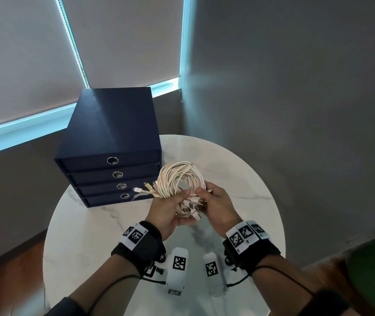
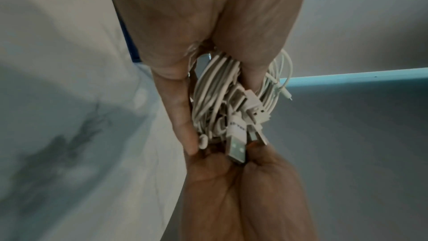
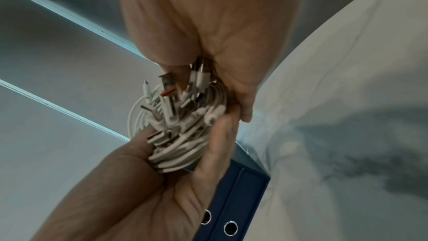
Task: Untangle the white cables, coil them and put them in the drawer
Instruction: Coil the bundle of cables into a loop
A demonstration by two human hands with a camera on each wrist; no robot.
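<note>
Head view: two bare hands meet above a round white marble surface (image 1: 239, 179), both holding one coiled bundle of white cables (image 1: 180, 179). The left hand (image 1: 167, 209) has its grip wrapped round the coil's lower left side, fingers curled over the strands. The right hand (image 1: 218, 207) has its grip closed on the coil's lower right, where a cluster of USB plugs (image 1: 193, 207) hangs down betw. the palms. More plug ends (image 1: 146, 188) stick out to the left of the coil, twd. the drawers.

The bundle is held up in the air, clear of the surface, just right of & in front of a dark blue drawer unit (image 1: 113, 133). The unit has four drawers w/ round metal pull holes (image 1: 112, 160), all closed. It stands at the back left of the surface.

Both wrists wear black straps w/ black-and-white marker tags (image 1: 136, 236). Grey roller blinds (image 1: 124, 37) hang behind.
</note>
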